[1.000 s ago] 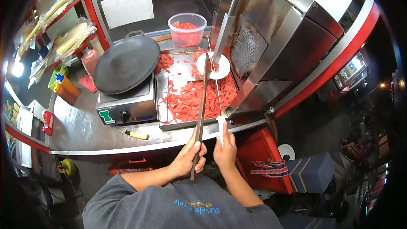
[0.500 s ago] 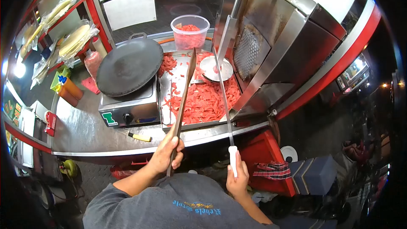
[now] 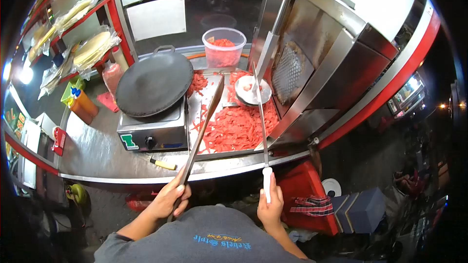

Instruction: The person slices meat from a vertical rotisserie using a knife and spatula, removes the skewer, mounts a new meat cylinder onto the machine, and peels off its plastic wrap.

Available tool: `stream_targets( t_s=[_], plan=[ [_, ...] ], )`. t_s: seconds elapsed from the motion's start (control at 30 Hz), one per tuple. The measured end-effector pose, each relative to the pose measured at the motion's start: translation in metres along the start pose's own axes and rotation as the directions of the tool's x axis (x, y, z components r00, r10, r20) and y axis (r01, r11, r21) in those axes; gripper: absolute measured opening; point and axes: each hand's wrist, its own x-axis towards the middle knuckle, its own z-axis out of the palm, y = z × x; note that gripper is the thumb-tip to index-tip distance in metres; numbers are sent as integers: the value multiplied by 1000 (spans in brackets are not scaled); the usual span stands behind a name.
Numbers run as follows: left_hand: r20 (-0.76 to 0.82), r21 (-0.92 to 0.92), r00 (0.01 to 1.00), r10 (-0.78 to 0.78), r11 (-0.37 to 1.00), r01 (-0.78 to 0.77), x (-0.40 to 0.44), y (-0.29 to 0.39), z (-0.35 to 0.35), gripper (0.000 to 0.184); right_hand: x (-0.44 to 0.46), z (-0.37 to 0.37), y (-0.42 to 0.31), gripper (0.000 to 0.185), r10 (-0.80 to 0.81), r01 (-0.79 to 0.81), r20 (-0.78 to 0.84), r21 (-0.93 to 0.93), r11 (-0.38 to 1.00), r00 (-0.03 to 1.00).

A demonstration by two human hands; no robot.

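My left hand (image 3: 168, 199) is closed round the lower end of a long dark wooden tool (image 3: 205, 122), whose broad tip points up over the tray's left part. In my right hand (image 3: 271, 203) is the white handle of a long knife (image 3: 263, 134), its thin blade reaching up across a round white disc (image 3: 252, 90). The two tools are apart. Red sliced meat (image 3: 234, 127) is heaped in the metal tray (image 3: 196, 106) beneath them. The disc sits at the foot of a metal spit (image 3: 282, 7).
A black pan (image 3: 155, 84) rests on a stove (image 3: 153, 130) left of the tray. Behind it stands a plastic tub (image 3: 224, 48) of meat. The upright grill (image 3: 317, 48) rises at right. A yellow-handled knife (image 3: 163, 164) lies near the counter edge.
The wooden tool has swung left and down, away from the knife, with my left hand. My right hand has drawn the knife back towards me. The view has shifted slightly.
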Motion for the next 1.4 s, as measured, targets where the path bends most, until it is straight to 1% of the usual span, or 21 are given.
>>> stream_targets(
  t_s=[0.07, 0.1, 0.17, 0.27, 0.33, 0.37, 0.4, 0.5, 0.57, 0.6, 0.63, 0.7, 0.77, 0.9, 0.97, 1.0, 1.1, 1.17, 1.23, 1.3, 1.4],
  plan=[
    [3, -55, 1000, 9, 998, -9, 20, -2, 9, 72, 5, 3, -9, 64, 13, -13, -12, -34, 999, 1000],
    [2, -59, 1000, 3, 998, -3, 33, -8, 13, 71, 6, 3, -9, 64, 49, -49, 11, -32, 998, 999],
    [29, -59, 1000, 1, 998, 1, 60, -14, 28, 69, 5, 3, -8, 65, 37, -36, 15, -68, 997, 999],
    [76, -82, 997, 19, 997, -13, 84, -35, 38, 72, -1, 0, -11, 66, 137, -128, 70, -124, 984, 988],
    [107, -86, 994, 34, 996, -25, 85, -37, 45, 69, -5, -9, -14, 67, 120, -105, 105, -142, 984, 987],
    [103, -135, 995, 13, 991, 1, 84, -34, 46, 68, -9, -14, -16, 68, 115, -97, 122, -148, 984, 986],
    [99, -181, 995, -12, 983, 30, 81, -28, 46, 68, -13, -23, -19, 66, 156, -139, 156, -114, 984, 975],
    [69, -304, 995, -75, 948, 93, 63, -3, 39, 66, -33, -55, 0, 62, 288, -326, 218, 166, 931, 933],
    [72, -344, 995, -74, 934, 94, 50, 10, 26, 66, -29, -80, 5, 59, 225, -255, 201, 134, 958, 953],
    [33, -306, 998, -47, 950, 55, 47, 14, 23, 67, -26, -91, 5, 58, 183, -204, 187, 99, 974, 965],
    [-5, -268, 1000, -20, 963, 18, 44, 17, 20, 67, -20, -102, 2, 57, 86, -90, 176, 15, 996, 981],
    [-81, -156, 996, 46, 986, -58, 52, 14, 11, 69, -15, -112, 1, 54, 60, -59, 152, -15, 998, 987],
    [-77, 16, 994, 79, 997, -78, 68, 8, -5, 68, -12, -106, 5, 54, 38, -38, 105, 0, 999, 994],
    [-74, 104, 997, -2, 994, 10, 84, 0, -8, 70, -8, -85, 6, 54, 112, -119, 91, 74, 990, 990],
    [-20, 172, 1000, 8, 985, -4, 73, -12, -11, 70, -8, -75, 10, 53, 129, -137, 83, 102, 985, 988],
    [-41, 191, 999, -32, 981, 39, 60, -12, -8, 73, -8, -71, 11, 54, 132, -142, 80, 124, 982, 988],
    [-26, 269, 996, -81, 959, 85, 24, -24, -25, 72, -5, -51, 16, 54, 60, -63, 25, 138, 988, 998],
    [17, 312, 1000, -16, 950, 10, 9, -31, -30, 72, -2, -36, 18, 54, 15, -14, -10, 109, 994, 1000],
    [26, 196, 999, 41, 980, -46, 9, -32, -26, 72, 6, -23, 12, 54, -75, 77, -71, 27, 997, 995],
    [5, 55, 997, 77, 996, -77, 19, -31, -12, 72, 10, -14, 3, 60, -48, 46, -78, -33, 998, 996],
    [-26, -21, 996, 81, 996, -82, 50, -23, 11, 74, 11, -10, -10, 66, 16, -20, -41, -89, 996, 999]
  ],
)
